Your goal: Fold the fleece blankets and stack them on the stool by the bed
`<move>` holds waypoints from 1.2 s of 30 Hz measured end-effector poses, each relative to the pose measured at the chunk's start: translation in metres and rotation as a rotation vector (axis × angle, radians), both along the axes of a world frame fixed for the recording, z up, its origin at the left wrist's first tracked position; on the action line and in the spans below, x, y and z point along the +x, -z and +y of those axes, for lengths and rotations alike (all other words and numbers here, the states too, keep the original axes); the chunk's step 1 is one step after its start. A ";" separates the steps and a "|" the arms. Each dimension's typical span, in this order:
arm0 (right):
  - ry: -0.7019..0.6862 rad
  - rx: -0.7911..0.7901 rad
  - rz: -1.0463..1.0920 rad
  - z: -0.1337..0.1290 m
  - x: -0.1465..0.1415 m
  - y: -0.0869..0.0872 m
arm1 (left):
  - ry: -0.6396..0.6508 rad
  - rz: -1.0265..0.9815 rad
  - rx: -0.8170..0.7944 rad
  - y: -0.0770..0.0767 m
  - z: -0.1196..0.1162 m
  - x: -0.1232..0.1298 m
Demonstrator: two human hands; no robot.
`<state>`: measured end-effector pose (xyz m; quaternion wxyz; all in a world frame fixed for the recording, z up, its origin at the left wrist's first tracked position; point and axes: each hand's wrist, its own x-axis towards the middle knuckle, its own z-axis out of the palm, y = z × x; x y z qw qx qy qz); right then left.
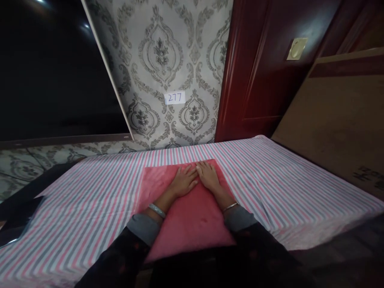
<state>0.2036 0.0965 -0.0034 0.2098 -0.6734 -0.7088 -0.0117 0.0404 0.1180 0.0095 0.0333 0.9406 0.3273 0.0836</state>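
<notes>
A pinkish-red piece of soft-looking cloth [192, 220] lies spread out in front of me, its surface slightly wrinkled. My left hand [183, 181] rests flat on its upper half, fingers stretched out and a little apart. Beside it, my right hand [207, 175] also lies flat near the cloth's far edge, its fingers extended. The fingertips of both hands meet or nearly touch. Neither hand grips anything. The near edge of the cloth runs up against my dark clothing.
Under the cloth is a table with a striped tablecloth [99, 208]. A large dark screen [57, 72] hangs at the left. Numbered paper [175, 97] sticks to the patterned wall. A big cardboard box [336, 120] stands at the right, by a dark red door frame [240, 80].
</notes>
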 end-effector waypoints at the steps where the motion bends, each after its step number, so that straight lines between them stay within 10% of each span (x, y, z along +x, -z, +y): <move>1: 0.003 0.010 0.002 0.000 0.002 0.004 | -0.007 -0.015 0.010 0.001 -0.001 0.000; 9: 0.023 0.035 0.054 0.005 0.005 0.011 | -0.359 -0.048 0.114 0.001 0.000 -0.018; 25: -0.001 -0.058 0.039 -0.003 0.001 -0.004 | -0.773 0.164 -0.076 -0.026 -0.008 -0.136; 31: 0.023 -0.107 0.065 -0.002 -0.004 -0.032 | -0.690 0.142 -0.012 -0.066 -0.005 -0.084; 36: -0.163 -0.101 -0.073 -0.003 -0.026 -0.045 | -0.481 0.128 0.029 -0.044 -0.008 -0.028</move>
